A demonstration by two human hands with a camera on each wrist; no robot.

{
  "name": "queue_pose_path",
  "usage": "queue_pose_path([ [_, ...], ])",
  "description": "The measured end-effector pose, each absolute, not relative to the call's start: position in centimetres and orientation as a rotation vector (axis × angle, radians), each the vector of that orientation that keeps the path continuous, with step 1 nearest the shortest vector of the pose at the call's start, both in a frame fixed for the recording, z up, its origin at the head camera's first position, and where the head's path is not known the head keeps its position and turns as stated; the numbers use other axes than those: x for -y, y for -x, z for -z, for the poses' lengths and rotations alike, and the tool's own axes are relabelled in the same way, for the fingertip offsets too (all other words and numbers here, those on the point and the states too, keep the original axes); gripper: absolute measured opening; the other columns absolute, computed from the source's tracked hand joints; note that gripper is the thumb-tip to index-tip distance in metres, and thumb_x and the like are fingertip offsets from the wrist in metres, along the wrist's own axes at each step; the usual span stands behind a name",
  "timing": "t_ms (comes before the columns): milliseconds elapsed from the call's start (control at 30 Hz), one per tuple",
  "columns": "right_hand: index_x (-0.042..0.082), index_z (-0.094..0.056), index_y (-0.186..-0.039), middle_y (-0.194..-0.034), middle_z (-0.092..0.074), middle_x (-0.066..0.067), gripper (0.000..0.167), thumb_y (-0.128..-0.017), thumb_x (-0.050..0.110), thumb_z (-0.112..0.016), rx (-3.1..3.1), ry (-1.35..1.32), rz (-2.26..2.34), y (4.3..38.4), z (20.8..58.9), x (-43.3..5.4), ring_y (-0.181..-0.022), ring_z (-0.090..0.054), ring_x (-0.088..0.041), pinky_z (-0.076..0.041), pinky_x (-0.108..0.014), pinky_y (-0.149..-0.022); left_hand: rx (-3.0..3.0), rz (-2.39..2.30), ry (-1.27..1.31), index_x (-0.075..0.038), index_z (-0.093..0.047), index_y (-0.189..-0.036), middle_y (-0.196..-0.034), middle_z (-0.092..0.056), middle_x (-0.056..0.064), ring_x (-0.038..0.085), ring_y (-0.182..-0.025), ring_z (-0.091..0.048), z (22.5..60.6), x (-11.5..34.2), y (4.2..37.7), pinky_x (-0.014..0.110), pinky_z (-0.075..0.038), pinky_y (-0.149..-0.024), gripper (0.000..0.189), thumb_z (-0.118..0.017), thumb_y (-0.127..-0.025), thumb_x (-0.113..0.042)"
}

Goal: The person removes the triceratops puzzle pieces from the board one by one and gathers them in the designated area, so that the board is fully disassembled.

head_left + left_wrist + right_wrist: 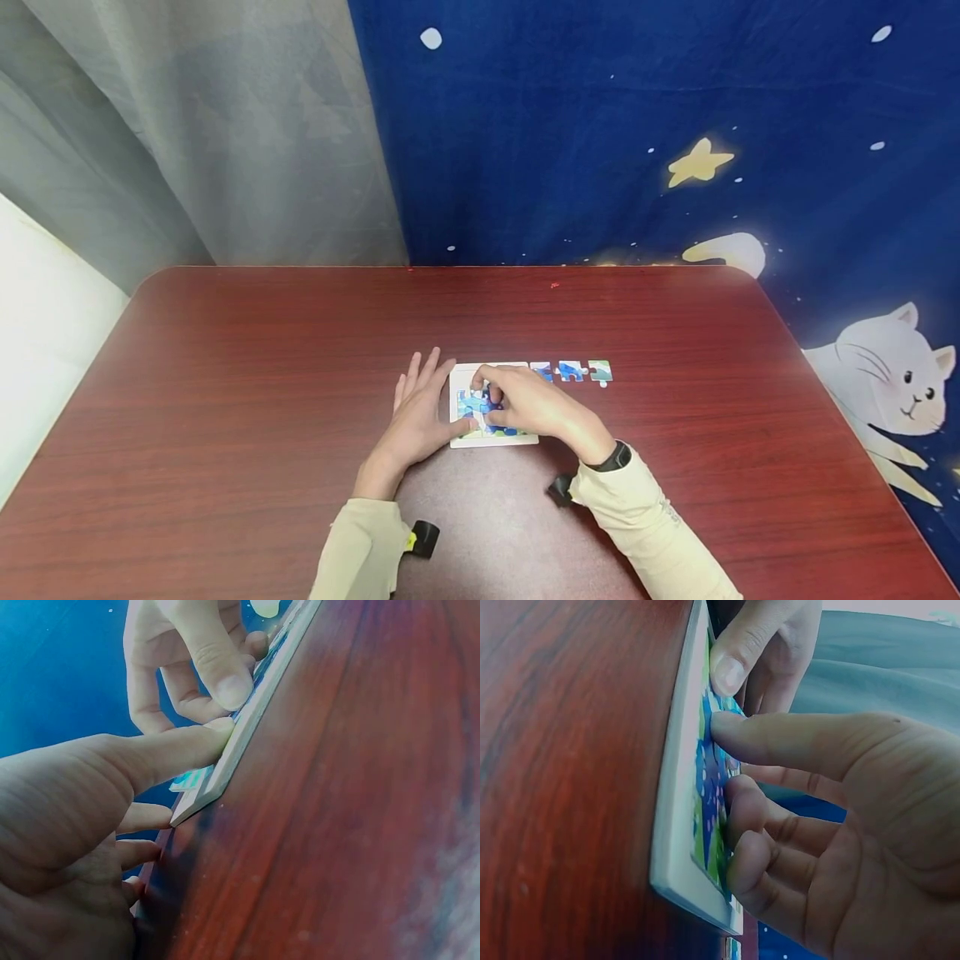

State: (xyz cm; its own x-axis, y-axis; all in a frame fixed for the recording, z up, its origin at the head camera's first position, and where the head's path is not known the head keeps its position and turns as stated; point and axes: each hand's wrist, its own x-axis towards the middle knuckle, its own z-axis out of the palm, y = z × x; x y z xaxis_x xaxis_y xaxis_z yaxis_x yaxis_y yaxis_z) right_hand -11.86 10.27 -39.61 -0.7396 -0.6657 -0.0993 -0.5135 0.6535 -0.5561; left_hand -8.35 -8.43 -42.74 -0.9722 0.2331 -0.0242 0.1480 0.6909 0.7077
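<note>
A jigsaw puzzle board [495, 442] with a white frame lies on the table, blue and green picture pieces inside it. My left hand [420, 423] is at its left side, fingers stretched out straight, the thumb resting on the near left part of the board. Over the middle of the board, my right hand [538, 407] has its fingers bent and pinches a light-blue puzzle piece [473, 403] between thumb and index finger. The right wrist view shows both thumbs close together above the picture [711, 791]. The hand covers part of the board, so the piece's exact fit is hidden.
To the right of the board lie three loose pieces: one partly behind the right hand [542, 370], a blue one [571, 371] and a green-and-white one [600, 371]. The reddish-brown table [262, 375] reaches back to a blue curtain [540, 125] and a grey one [277, 125].
</note>
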Motion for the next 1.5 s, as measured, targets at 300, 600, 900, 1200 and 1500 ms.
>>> queue_pose_path([
  [300, 0.011, -0.059, -0.1, -0.076, -0.058, 0.003, 0.023, -0.081, 0.001, -0.067, -2.651, 1.037, 0.758, 11.94, 40.02, -10.13, -0.067, -0.052, -0.009, -0.044, -0.024, -0.062, -2.783, -1.158, -0.312, -0.003, -0.037, -0.141, -0.153, -0.016, 0.015, 0.032, -0.14, 0.002, 42.82, 8.42, 8.29, 0.054, 0.002, -0.108, 0.085, -0.08, -0.071, -0.025],
  [600, 0.011, -0.06, -0.094, -0.073, -0.056, 0.004, 0.021, -0.079, -0.001, -0.068, -2.655, 1.041, 0.823, 11.98, 40.19, -10.09, -0.062, -0.051, -0.008, -0.044, -0.022, -0.057, -2.785, -1.154, -0.313, -0.003, -0.037, -0.141, -0.153, -0.016, 0.015, 0.032, -0.14, 0.002, 42.83, 8.37, 8.29, 0.054, 0.002, -0.108, 0.085, -0.08, -0.072, -0.025],
  [900, 0.012, -0.062, -0.092, -0.078, -0.061, 0.003, 0.02, -0.078, 0.0, -0.07, -2.678, 1.075, 0.828, 12.01, 40.38, -10.23, -0.072, -0.057, -0.009, -0.047, -0.022, -0.063, -2.781, -1.148, -0.32, -0.004, -0.036, -0.142, -0.153, -0.015, 0.015, 0.032, -0.14, 0.003, 42.85, 8.37, 8.3, 0.054, 0.002, -0.108, 0.084, -0.079, -0.073, -0.026],
  [1200, 0.01, -0.065, -0.089, -0.076, -0.063, 0.003, 0.015, -0.077, 0.001, -0.07, -2.7, 1.186, 0.84, 12.18, 40.47, -10.37, -0.068, -0.058, -0.009, -0.047, -0.02, -0.063, -2.782, -1.151, -0.32, -0.004, -0.037, -0.141, -0.153, -0.015, 0.015, 0.032, -0.14, 0.003, 42.91, 8.33, 8.27, 0.053, 0.002, -0.108, 0.084, -0.08, -0.072, -0.026],
  [1500, 0.009, -0.066, -0.091, -0.076, -0.061, 0.004, 0.016, -0.077, 0.004, -0.069, -2.712, 1.255, 0.823, 12.41, 40.49, -10.34, -0.066, -0.055, -0.008, -0.046, -0.019, -0.063, -2.778, -1.153, -0.319, -0.004, -0.036, -0.142, -0.153, -0.015, 0.015, 0.032, -0.14, 0.003, 42.92, 8.38, 8.32, 0.053, 0.002, -0.108, 0.084, -0.079, -0.072, -0.026],
])
